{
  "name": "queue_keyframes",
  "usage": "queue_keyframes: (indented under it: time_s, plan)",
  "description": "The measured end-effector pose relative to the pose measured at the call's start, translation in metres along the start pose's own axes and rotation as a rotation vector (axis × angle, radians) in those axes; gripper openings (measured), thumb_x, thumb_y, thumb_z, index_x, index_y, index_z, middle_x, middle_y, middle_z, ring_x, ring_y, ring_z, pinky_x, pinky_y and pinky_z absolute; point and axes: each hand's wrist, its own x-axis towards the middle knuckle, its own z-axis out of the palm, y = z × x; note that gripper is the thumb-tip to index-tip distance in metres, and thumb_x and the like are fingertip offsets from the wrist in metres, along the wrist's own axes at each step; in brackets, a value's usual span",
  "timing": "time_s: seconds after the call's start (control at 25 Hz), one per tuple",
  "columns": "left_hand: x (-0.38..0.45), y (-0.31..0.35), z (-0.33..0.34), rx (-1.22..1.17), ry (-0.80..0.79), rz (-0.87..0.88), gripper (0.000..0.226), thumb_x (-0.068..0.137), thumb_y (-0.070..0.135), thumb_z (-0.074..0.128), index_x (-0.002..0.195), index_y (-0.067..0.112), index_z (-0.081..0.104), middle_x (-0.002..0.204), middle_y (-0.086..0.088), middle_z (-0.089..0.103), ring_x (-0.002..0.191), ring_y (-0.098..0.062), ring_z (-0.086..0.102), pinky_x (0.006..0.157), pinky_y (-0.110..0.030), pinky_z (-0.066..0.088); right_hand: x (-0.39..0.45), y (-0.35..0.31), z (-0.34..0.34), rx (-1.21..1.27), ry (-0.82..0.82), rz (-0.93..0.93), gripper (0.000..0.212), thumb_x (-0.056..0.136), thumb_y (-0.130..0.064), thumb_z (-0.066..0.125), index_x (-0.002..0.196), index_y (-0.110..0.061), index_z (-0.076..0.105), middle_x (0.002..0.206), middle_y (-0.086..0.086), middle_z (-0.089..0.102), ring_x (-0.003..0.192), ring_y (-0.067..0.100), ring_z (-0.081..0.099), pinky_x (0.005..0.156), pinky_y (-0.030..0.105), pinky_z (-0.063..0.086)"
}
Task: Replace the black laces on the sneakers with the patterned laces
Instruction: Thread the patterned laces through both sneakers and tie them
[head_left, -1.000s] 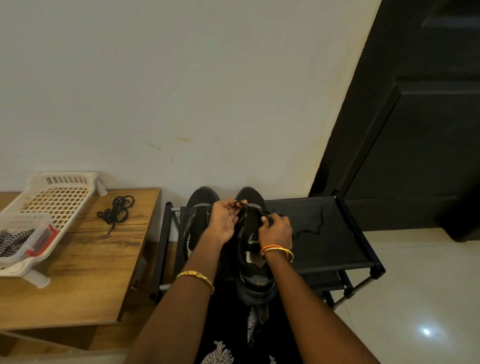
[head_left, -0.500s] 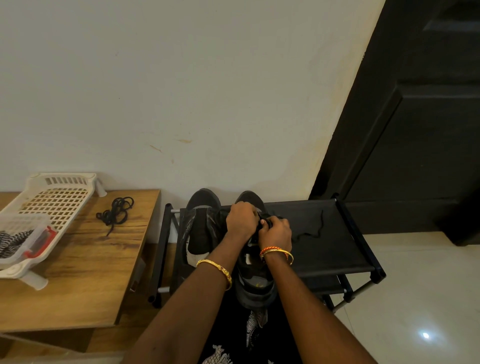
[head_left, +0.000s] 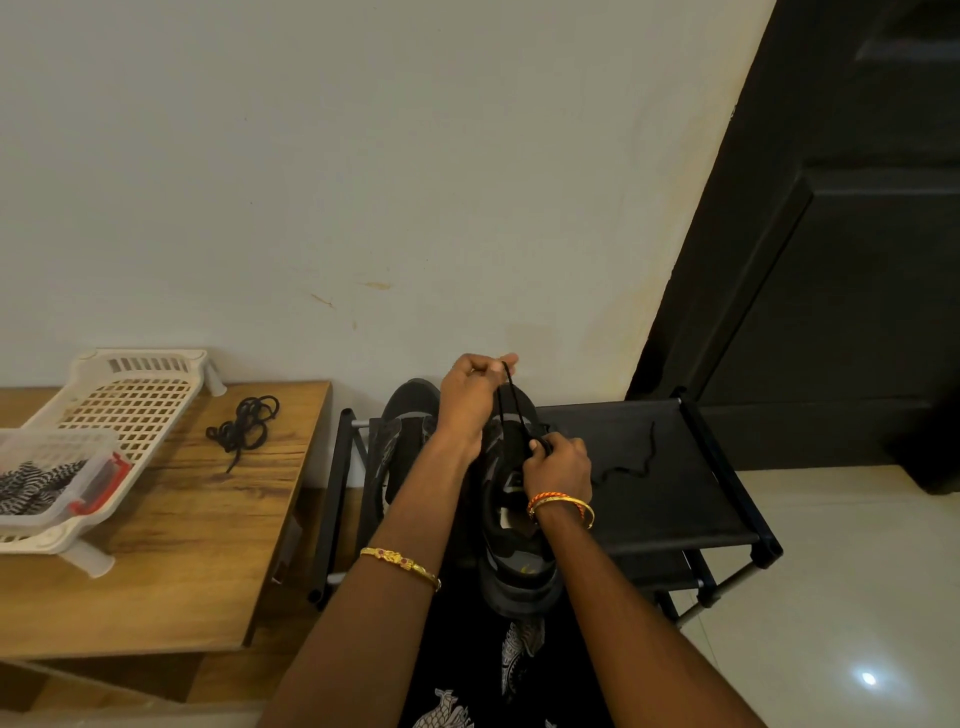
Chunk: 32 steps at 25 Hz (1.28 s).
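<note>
Two black sneakers stand on a black shoe rack (head_left: 670, 499). The right sneaker (head_left: 519, 566) is under both my hands; the left sneaker (head_left: 402, 415) sits beside it with bare eyelets. My left hand (head_left: 470, 397) pinches a black lace (head_left: 511, 400) and holds it up taut above the shoe's toe. My right hand (head_left: 558, 465) grips the shoe's tongue area and the lace there. The lace's loose end (head_left: 631, 465) trails on the rack. Black-and-white patterned laces (head_left: 36, 483) lie in a clear box at the left.
A wooden table (head_left: 171, 561) stands left of the rack. On it are a white plastic basket (head_left: 135, 395), the clear box with a red latch (head_left: 98, 488) and a loose coil of black lace (head_left: 244, 423). A dark door (head_left: 841, 260) is at the right.
My left hand has risen from the shoe's eyelets toward the wall, drawing the black lace up and out. My right hand stays on the shoe.
</note>
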Motion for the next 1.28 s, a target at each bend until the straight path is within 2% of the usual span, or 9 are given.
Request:
queue_keyframes:
  time_s: [0.08,0.16,0.32,0.44,0.6,0.8,1.0,1.12,1.28]
  plan:
    - [0.004,-0.003,0.001,-0.065,0.012,-0.081,0.016,0.100,0.005,0.040,0.087,0.012,0.047,0.087,-0.002,0.064,0.079,-0.014,0.063,0.076,-0.024,0.050,0.000,0.000,0.000,-0.003,-0.004,0.001,0.022,0.093,-0.026,0.054,0.104,-0.011,0.066,0.111,0.010,0.055,0.099,0.029,0.057,0.079,0.043,0.053]
    - [0.006,-0.014,0.002,0.165,0.049,-0.106,0.010,0.099,0.009,0.040,0.091,0.012,0.045,0.081,-0.002,0.055,0.066,-0.013,0.053,0.064,-0.024,0.045,0.001,0.001,0.000,-0.005,-0.007,0.008,0.022,0.093,-0.026,0.054,0.103,-0.011,0.066,0.111,0.010,0.055,0.099,0.029,0.057,0.079,0.042,0.053]
    - [0.011,-0.041,0.000,0.718,0.042,0.026,0.013,0.091,0.005,0.054,0.100,0.006,0.062,0.096,-0.005,0.062,0.086,-0.018,0.059,0.074,-0.024,0.045,0.001,0.001,0.000,-0.020,-0.025,0.007,0.022,0.094,-0.027,0.052,0.103,-0.011,0.065,0.111,0.010,0.054,0.100,0.029,0.056,0.080,0.043,0.052]
    - [0.014,-0.052,0.004,1.137,-0.036,0.101,0.018,0.091,0.010,0.056,0.088,-0.002,0.070,0.092,-0.017,0.070,0.088,-0.030,0.065,0.071,-0.032,0.049,0.003,0.000,0.000,-0.030,-0.028,0.005,0.021,0.094,-0.026,0.052,0.102,-0.011,0.065,0.111,0.010,0.054,0.099,0.029,0.056,0.080,0.044,0.052]
    - [0.013,-0.050,0.010,1.320,-0.077,0.095,0.018,0.090,0.014,0.058,0.087,0.000,0.068,0.092,-0.018,0.069,0.087,-0.032,0.065,0.065,-0.032,0.045,0.003,0.000,-0.001,-0.031,-0.031,0.019,0.022,0.094,-0.026,0.052,0.102,-0.011,0.065,0.112,0.011,0.053,0.100,0.030,0.056,0.080,0.043,0.052]
    - [0.008,-0.044,0.008,1.255,-0.106,0.056,0.022,0.091,0.016,0.056,0.078,-0.001,0.064,0.093,-0.023,0.067,0.090,-0.037,0.063,0.070,-0.038,0.048,0.003,0.000,0.000,-0.029,-0.028,0.025,0.022,0.094,-0.027,0.052,0.104,-0.011,0.065,0.113,0.011,0.054,0.101,0.029,0.056,0.080,0.043,0.053]
    - [0.012,-0.018,-0.001,0.862,-0.037,-0.083,0.021,0.088,0.025,0.057,0.068,0.029,0.063,0.117,-0.010,0.061,0.111,-0.027,0.054,0.098,-0.042,0.044,0.002,0.000,0.000,0.008,-0.016,0.014,0.022,0.093,-0.025,0.054,0.104,-0.011,0.066,0.111,0.012,0.054,0.099,0.030,0.057,0.080,0.045,0.053]
    - [0.007,0.013,0.002,0.557,-0.129,-0.033,0.011,0.096,0.016,0.052,0.091,0.016,0.061,0.112,-0.002,0.059,0.103,-0.014,0.053,0.088,-0.027,0.040,0.002,0.001,0.000,0.014,-0.011,0.008,0.022,0.093,-0.025,0.054,0.104,-0.011,0.066,0.111,0.012,0.054,0.101,0.030,0.057,0.081,0.045,0.053]
    - [0.002,0.026,0.010,0.227,-0.118,-0.079,0.018,0.099,0.004,0.035,0.089,0.014,0.047,0.089,-0.003,0.061,0.079,-0.013,0.060,0.080,-0.026,0.047,0.002,0.001,-0.001,0.011,-0.017,0.006,0.022,0.093,-0.025,0.054,0.105,-0.011,0.066,0.112,0.012,0.054,0.100,0.030,0.057,0.081,0.043,0.053]
